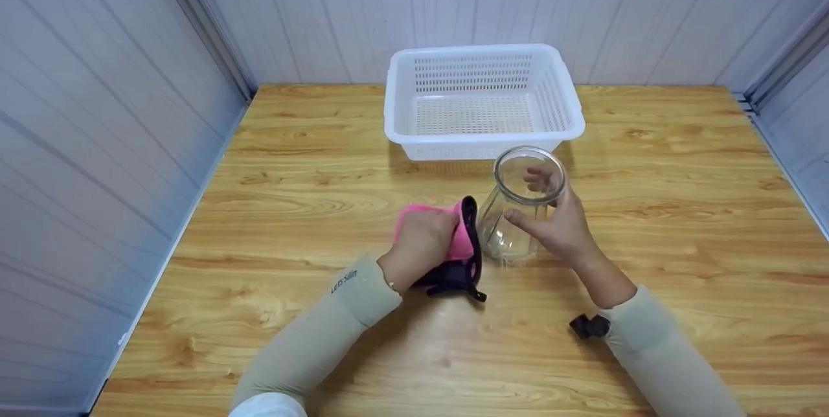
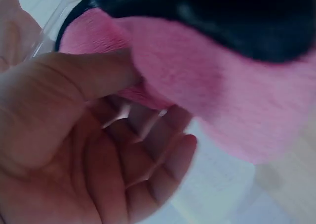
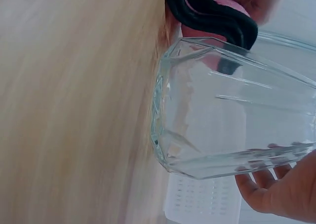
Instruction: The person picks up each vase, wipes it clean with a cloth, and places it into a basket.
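Observation:
My left hand (image 1: 420,242) pinches a pink plush cloth (image 1: 462,245) with black edging, thumb on one side and curled fingers behind it. In the left wrist view, the cloth (image 2: 182,68) is bunched and folds over past the thumb. To its right stands a clear faceted glass vase (image 1: 497,232), wide at the base, with a thick round rim. My right hand (image 1: 565,226) holds the vase from the right side, thumb in front and fingers behind. In the right wrist view, the vase's base (image 3: 158,115) is at or just above the table; I cannot tell which.
A white perforated plastic basket (image 1: 401,138) stands behind the vase, near the back wall. The wooden table (image 1: 291,177) is bordered by pale panel walls (image 1: 363,15) at the back and sides. A black wrist device (image 1: 589,326) sits at the right sleeve.

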